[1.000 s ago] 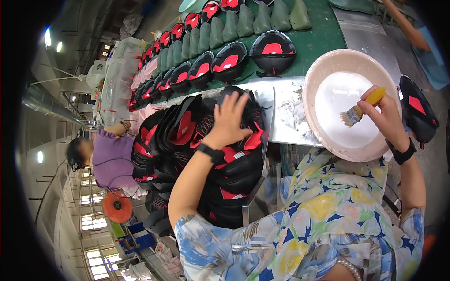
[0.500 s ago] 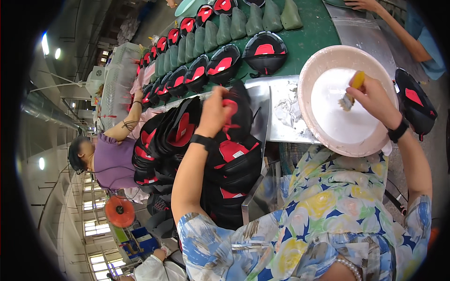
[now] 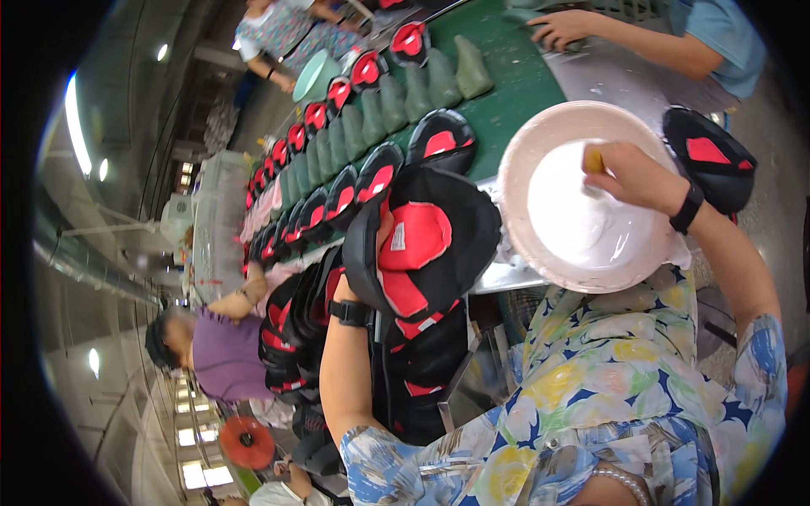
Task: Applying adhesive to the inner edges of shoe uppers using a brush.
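My left hand (image 3: pixel 344 289) holds up a black shoe upper (image 3: pixel 477 221) with a red lining, its opening facing me. Most of that hand's fingers are hidden behind the upper. Over on the right, my right hand (image 3: pixel 629 173) is closed round the yellow handle of a brush (image 3: pixel 594 158). The brush's bristles dip toward white liquid (image 3: pixel 565 202) in a round pale pink basin (image 3: pixel 521 232) and can hardly be made out. Below my left hand lie more black and red uppers (image 3: pixel 426 358) in a pile.
Rows of uppers (image 3: pixel 381 173) and green shoe lasts (image 3: pixel 443 83) stand on a green table (image 3: pixel 523 84). Another upper (image 3: pixel 713 160) lies right of the basin. Co-workers stand at the left, the far side and the upper right, one with a hand (image 3: pixel 561 29) near the table.
My left hand has lifted an upper off the pile and turned its red inside toward me. My right hand has lowered the brush into the white liquid. The view has shifted slightly.
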### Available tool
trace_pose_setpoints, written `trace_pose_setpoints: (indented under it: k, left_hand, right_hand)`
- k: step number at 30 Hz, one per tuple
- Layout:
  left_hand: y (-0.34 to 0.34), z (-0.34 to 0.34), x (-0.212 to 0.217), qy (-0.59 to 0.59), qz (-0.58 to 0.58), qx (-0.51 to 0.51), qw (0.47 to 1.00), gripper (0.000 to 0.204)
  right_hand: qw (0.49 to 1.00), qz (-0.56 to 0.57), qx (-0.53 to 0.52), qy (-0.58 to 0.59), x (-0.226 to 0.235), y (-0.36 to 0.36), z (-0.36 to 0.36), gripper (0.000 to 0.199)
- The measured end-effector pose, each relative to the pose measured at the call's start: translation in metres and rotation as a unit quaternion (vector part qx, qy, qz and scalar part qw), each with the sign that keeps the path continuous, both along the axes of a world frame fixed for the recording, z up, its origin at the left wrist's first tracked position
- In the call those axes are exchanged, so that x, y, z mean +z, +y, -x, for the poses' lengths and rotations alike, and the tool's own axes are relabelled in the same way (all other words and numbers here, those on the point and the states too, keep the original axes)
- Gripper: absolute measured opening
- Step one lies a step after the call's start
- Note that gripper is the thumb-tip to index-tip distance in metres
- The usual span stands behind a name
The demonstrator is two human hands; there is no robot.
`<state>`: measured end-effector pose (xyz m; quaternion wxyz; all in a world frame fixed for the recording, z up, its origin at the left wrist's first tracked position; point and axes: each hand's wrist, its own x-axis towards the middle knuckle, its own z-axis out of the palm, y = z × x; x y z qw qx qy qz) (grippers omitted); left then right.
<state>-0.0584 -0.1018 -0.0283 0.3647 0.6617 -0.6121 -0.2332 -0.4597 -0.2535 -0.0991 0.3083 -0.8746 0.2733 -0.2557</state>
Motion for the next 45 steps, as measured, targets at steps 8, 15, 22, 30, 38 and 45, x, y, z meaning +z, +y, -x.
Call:
trace_pose_setpoints:
  k: [8,15,22,30,38,45]
  left_hand:
    - [-0.049,0.095,0.023,0.101,-0.111,-0.046,0.988,0.037]
    - [-0.05,0.097,-0.001,0.358,0.008,0.026,0.933,0.032]
    - [-0.049,0.119,-0.013,0.424,0.047,0.095,0.899,0.044]
    - [-0.053,0.099,-0.045,0.096,0.294,0.112,0.944,0.062]
    - [-0.052,0.08,-0.028,-0.158,0.309,0.095,0.933,0.072]
    - [-0.036,0.068,-0.023,0.022,-0.06,-0.146,0.987,0.04]
  right_hand:
    - [0.968,-0.018,0.068,-0.242,0.064,-0.013,-0.017,0.022]
    - [0.972,-0.014,-0.124,-0.198,0.055,-0.002,-0.012,0.035]
    - [0.926,-0.158,-0.195,-0.282,0.022,0.012,-0.038,0.039]
    - [0.898,-0.282,-0.185,-0.281,0.028,0.047,-0.051,0.035]
    - [0.896,-0.3,-0.13,-0.301,0.032,0.059,-0.047,0.033]
    - [0.928,-0.061,-0.034,-0.367,0.052,0.04,-0.023,0.017]
